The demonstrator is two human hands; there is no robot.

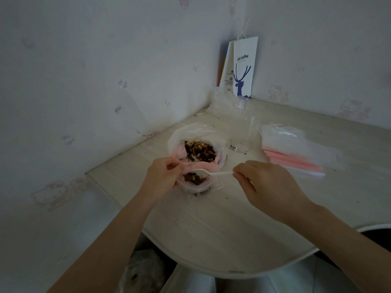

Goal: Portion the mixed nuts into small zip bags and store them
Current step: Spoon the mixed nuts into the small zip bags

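- Left hand (164, 176): reaches in from the lower left with the forearm angled up across the table edge. Thumb and forefinger pinch the pink-striped rim of the small zip bag (196, 186), holding its mouth open; the other fingers curl beneath.
- Right hand (270, 187): comes in from the lower right, back of the hand upward and wrist bent slightly. The fingertips pinch the tail end of the white plastic spoon (218, 173), and the remaining fingers are loosely folded.
- White plastic spoon: lies nearly level, handle pointing right, with its bowl over the open mouth of the small zip bag.
- Small zip bag: stands on the table (211, 229) just in front of the person, with a low heap of dark nuts inside.
- Mixed nuts, main supply (201, 151): sit in a larger clear bag with its top rolled open, directly behind the small bag and touching it.
- Stack of empty zip bags (296, 144): lies flat to the right, pink seal strips toward the person.
- Clear plastic item with a barcode label (237, 145): sits between the nut supply and the stack; possibly a cup or lid, too faint to tell.
- Clear plastic cup (241, 106): stands near the back corner.
- White paper bag with a blue deer print (244, 68): stands upright in the wall corner.
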